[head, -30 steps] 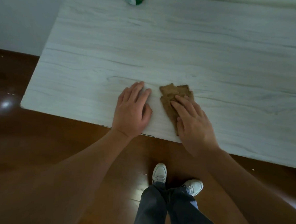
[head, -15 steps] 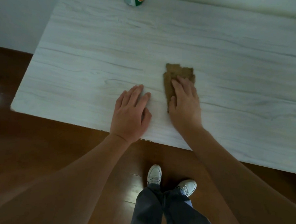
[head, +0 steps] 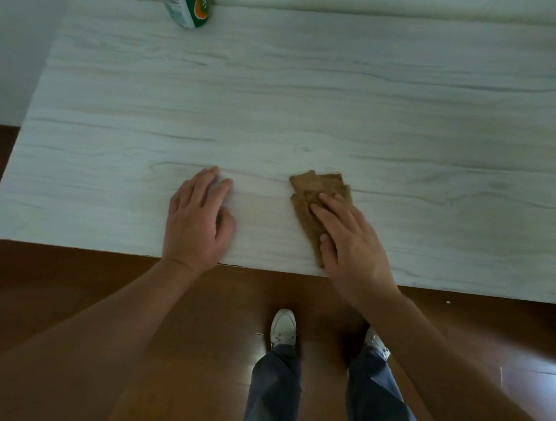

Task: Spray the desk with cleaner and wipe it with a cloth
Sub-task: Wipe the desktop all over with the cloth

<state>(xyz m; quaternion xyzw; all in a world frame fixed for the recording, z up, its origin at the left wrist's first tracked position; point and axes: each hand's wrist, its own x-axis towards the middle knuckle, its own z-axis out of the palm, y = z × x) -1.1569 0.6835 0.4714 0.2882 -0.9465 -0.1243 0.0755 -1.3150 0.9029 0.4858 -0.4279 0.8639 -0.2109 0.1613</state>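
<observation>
A folded brown cloth lies on the pale wood-grain desk near its front edge. My right hand presses flat on the cloth with straight fingers, covering its near half. To the left, my left hand rests palm-down on the bare desk top with fingers extended. The cleaner bottle, green and white with an orange mark, stands at the far edge of the desk, its top cut off by the frame.
A white wall runs behind and left of the desk. Dark brown wooden floor lies below the desk's front edge, where my legs and white shoes stand.
My right hand pushed the cloth away over the desk, then drew it back toward the front edge and slightly right. My left hand stayed flat in place.
</observation>
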